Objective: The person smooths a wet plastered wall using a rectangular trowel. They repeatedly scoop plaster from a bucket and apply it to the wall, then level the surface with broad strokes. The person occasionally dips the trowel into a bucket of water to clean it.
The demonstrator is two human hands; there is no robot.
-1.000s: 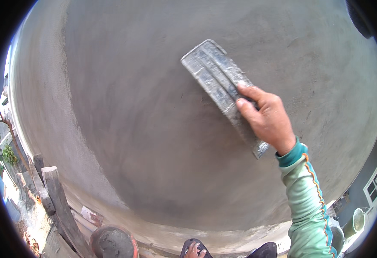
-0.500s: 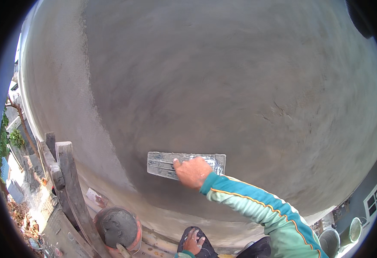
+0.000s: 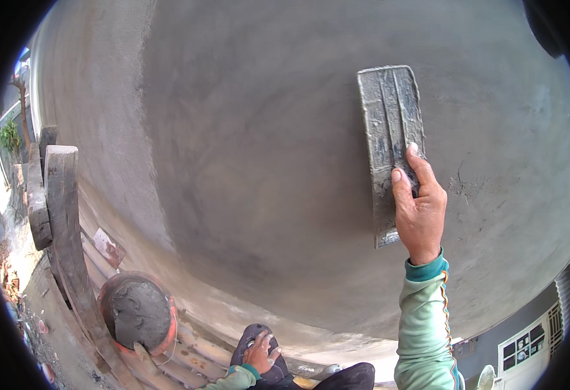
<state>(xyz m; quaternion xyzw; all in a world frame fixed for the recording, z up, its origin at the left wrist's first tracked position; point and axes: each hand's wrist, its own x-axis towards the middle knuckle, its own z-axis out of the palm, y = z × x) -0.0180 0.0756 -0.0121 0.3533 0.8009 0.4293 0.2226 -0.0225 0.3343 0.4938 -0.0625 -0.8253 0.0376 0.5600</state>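
Note:
My right hand (image 3: 420, 211) is closed around the handle of a plastering float (image 3: 389, 110), a long, grey, mortar-smeared rectangle. It stands nearly upright against the grey plastered wall (image 3: 265, 162), right of the middle; its handle is mostly hidden behind my fingers. Low in the view, my left hand (image 3: 259, 354) lies on my dark-trousered knee with its fingers apart, holding nothing. To its left is an orange bucket (image 3: 171, 325) of wet grey mortar (image 3: 141, 309). A pale handle (image 3: 145, 357) sticks out at the bucket's near rim.
Weathered wooden planks (image 3: 64, 195) rise left of the bucket. Slats (image 3: 194, 357) run under the bucket and my legs. A small stained board (image 3: 108, 248) sits behind the bucket. Lighter, rougher plaster (image 3: 113, 97) covers the wall's left side. A white-framed window (image 3: 524, 348) shows at lower right.
My right hand has moved the float up and to the right across the wall, turning it from nearly level to nearly upright. My left hand stays on the knee. The view has shifted.

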